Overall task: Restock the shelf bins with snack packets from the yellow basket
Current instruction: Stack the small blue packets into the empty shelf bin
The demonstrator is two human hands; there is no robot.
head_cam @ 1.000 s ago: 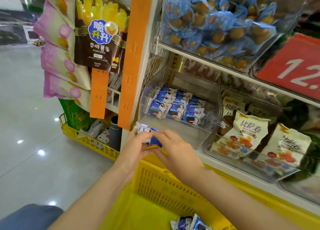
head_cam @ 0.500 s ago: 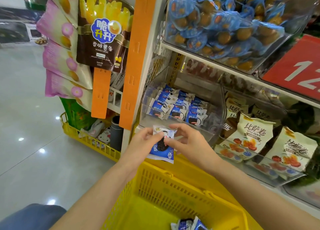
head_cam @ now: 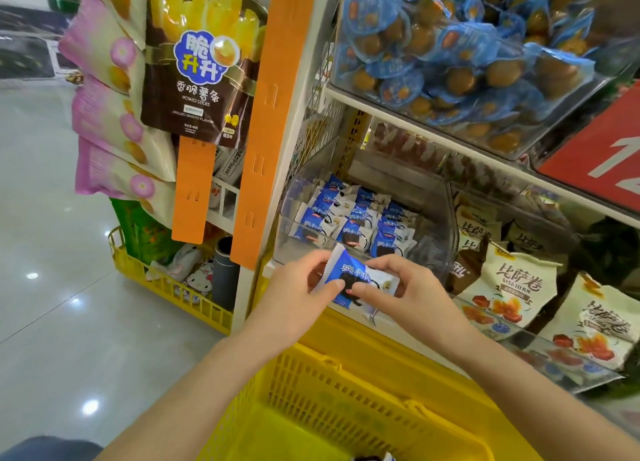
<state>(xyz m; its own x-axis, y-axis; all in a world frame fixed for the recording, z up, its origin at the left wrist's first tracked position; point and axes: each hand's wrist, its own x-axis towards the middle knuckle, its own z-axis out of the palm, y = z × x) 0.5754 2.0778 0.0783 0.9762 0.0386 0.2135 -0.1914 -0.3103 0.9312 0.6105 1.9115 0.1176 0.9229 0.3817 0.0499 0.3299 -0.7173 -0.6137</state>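
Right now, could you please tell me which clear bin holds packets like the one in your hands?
The lower left bin, by the orange post: its blue-and-white packets match the held packet. The others hold cream bags and round blue snacks.

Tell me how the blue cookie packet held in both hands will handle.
Probably light: fingertip pinches of the left hand and right hand carry the blue cookie packet. Its glossy film looks slippery, its crimped end floppy. Flat like the packets in the clear bin, it should not roll.
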